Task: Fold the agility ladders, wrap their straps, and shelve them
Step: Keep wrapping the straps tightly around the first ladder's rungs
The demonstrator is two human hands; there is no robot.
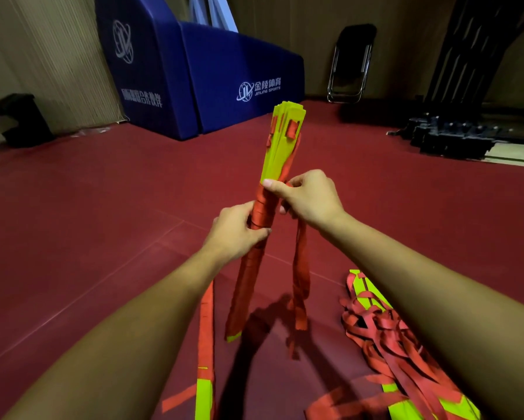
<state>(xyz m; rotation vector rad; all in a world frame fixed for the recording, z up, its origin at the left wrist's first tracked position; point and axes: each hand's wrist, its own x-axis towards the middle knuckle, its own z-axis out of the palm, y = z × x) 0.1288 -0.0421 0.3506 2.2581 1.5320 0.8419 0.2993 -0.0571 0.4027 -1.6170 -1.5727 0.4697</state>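
Out in front of us, above the red floor [103, 222], we are holding one folded ladder bundle [280, 153] upright and tilted a little away. Its yellow rungs are stacked flat and fanning slightly at the far end. Our left hand [238, 230] is gripping the bundle low on its middle, fingers and thumb curled round the red strap [262, 212] wound there. Our right hand [307, 201] is pinching the bundle just above, with the thumb lying across the top edge of the winding, where red meets yellow. A loose strap tail [300, 274] is hanging from under that hand towards the floor. We cannot tell whether the fingers are gripping it, because the palm is hiding them.

We are judging the rungs to be light, stiff, smooth slats that will slide against each other if left loose. The strap looks like soft, limp webbing, likely to slacken once tension drops. The wound section is therefore the best place to take hold, since the webbing gives some grip. Pulling the tail taut should close up the fanned end.

On the floor to our right, a second ladder [385, 331] is lying in a tangled heap, unwrapped. To our left, a third ladder [206, 344] is stretching flat along the floor.
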